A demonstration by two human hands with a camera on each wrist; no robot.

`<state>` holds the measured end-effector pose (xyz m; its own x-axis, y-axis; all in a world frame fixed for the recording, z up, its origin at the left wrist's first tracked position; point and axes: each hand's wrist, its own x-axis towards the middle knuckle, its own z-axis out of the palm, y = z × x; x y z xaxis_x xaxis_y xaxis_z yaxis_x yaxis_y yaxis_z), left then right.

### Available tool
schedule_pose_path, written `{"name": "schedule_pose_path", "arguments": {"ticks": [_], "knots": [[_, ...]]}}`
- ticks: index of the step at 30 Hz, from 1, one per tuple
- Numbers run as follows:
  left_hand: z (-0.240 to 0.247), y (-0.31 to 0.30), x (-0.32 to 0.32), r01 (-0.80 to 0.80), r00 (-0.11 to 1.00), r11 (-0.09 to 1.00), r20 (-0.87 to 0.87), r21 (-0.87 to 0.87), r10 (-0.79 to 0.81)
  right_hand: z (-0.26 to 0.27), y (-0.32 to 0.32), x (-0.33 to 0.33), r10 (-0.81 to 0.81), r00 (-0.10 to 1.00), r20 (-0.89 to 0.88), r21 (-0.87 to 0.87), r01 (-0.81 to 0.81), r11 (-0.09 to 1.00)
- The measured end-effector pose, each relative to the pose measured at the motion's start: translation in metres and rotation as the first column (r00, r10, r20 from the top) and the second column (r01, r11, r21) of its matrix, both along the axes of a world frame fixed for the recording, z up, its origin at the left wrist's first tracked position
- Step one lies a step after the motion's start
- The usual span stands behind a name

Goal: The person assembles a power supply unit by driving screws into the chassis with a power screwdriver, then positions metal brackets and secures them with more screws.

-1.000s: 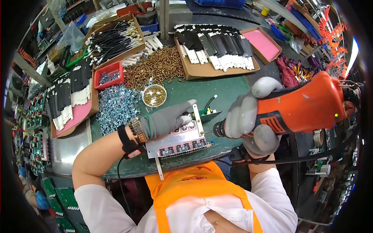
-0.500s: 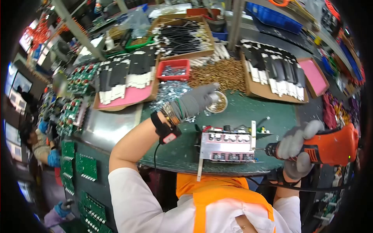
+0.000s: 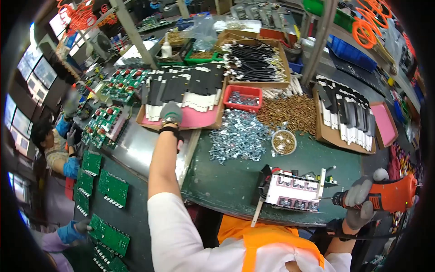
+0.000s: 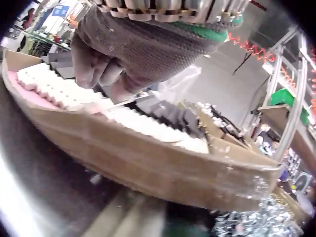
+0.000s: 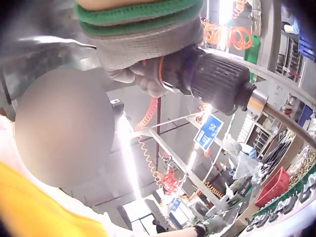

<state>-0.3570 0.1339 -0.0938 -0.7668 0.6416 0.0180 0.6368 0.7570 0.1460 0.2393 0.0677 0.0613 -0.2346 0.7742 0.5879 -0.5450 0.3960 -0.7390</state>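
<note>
My gloved left hand [image 3: 171, 113] reaches into a cardboard box [image 3: 216, 119] of black-and-white flat strips [image 3: 199, 100]. In the left wrist view its fingers [image 4: 112, 74] curl down and pinch a thin strip [image 4: 123, 102] at the row's white ends. My gloved right hand [image 3: 360, 199] grips an orange power screwdriver [image 3: 393, 194], its bit pointing left. The bit's tip is close to the right end of a circuit board assembly [image 3: 292, 190] with a metal plate, at the bench's front edge. One white strip [image 3: 322, 179] stands across that end; another strip [image 3: 257, 213] sticks out at the left.
Loose silver clips [image 3: 238, 136], brass screws [image 3: 290, 113] and a round dish [image 3: 284, 142] of small screws lie behind the assembly. A red bin [image 3: 243, 99] and a second box of strips [image 3: 346, 115] stand farther back. Another person [image 3: 56, 145] sits at the left among green circuit boards [image 3: 113, 188].
My left hand has left the assembly, passed over the screw dish and moved left to the box of strips. The head view has swung left; the right hand keeps the screwdriver by the assembly.
</note>
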Motion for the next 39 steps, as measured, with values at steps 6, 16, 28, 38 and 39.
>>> {"name": "schedule_pose_path", "arguments": {"ticks": [6, 16, 28, 38, 39], "knots": [[-0.009, 0.01, -0.006, 0.003, 0.997, 1.0, -0.08, 0.015, -0.002, -0.001, -0.001, 0.0, -0.051, 0.999, 0.015, -0.03, 0.051, 0.998], [0.003, -0.037, -0.002, -0.011, 0.792, 0.774, 0.478, 0.634, -0.38, 0.009, -0.007, -0.01, -0.087, 0.996, 0.023, -0.034, 0.088, 0.996], [0.072, -0.187, 0.277, -0.125, -0.13, 0.673, 0.66, 0.729, -0.74, 0.042, -0.001, -0.022, 0.178, 0.972, -0.151, 0.074, -0.168, 0.983], [0.056, -0.208, 0.345, 0.002, -0.021, 0.778, 0.777, 0.629, -0.629, 0.048, 0.004, -0.08, 0.345, 0.91, -0.229, 0.264, -0.283, 0.922], [0.058, -0.208, 0.345, -0.014, -0.046, 0.787, 0.786, 0.617, -0.617, 0.047, 0.002, -0.082, 0.337, 0.91, -0.241, 0.231, -0.283, 0.931]]}}
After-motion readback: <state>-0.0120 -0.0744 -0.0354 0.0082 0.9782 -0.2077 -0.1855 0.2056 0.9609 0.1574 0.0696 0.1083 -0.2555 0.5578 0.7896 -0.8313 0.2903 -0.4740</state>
